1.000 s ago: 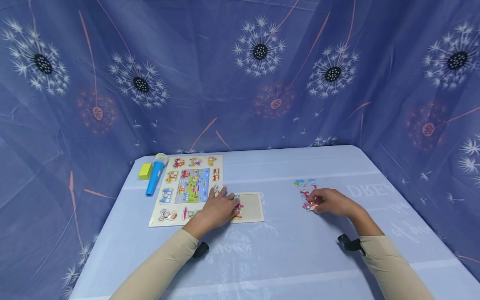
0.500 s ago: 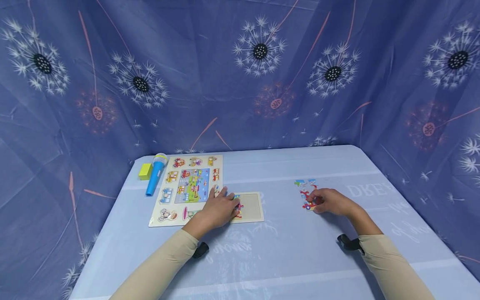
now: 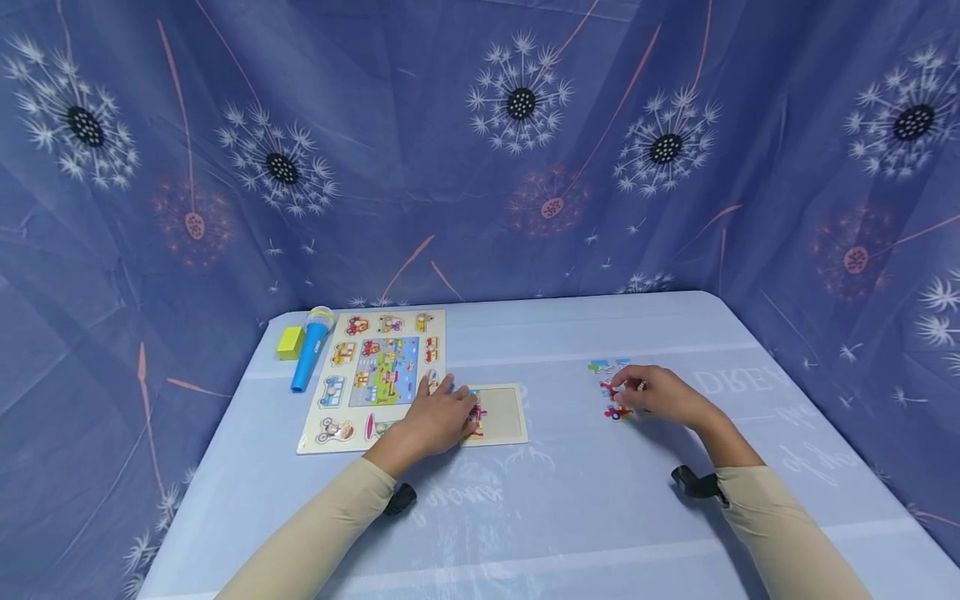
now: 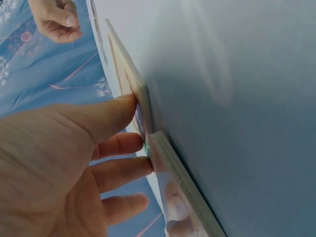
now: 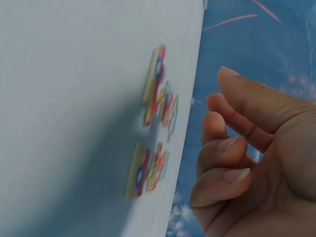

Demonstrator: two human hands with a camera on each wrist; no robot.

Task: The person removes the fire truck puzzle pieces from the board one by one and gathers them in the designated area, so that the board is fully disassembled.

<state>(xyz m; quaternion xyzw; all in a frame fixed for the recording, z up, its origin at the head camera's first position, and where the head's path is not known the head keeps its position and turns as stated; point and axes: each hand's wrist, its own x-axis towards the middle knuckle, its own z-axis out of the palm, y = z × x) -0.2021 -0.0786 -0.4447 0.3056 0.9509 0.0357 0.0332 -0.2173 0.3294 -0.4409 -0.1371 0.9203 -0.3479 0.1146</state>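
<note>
Several jigsaw pieces (image 3: 618, 412) lie on the worktop (image 3: 585, 517) below the right hand (image 3: 665, 393); its fingers curl loosely, thumb apart, and we see nothing held. The left hand (image 3: 438, 419) rests, fingers extended, on the part-filled puzzle tray (image 3: 504, 414), well apart from those pieces. We judge the pieces light and stiff (their pale sides suggest wood), best taken by opposite edges, sparing the narrow tabs.

Soft light across your table (image 3: 570, 508), dimmer in both wrist views
Shadows lie beneath your left hand (image 3: 435, 421) and right hand (image 3: 663, 394); faint sheen marks the table between them, nearer you; puzzle pieces (image 5: 152, 79) blur near the right hand.
</note>
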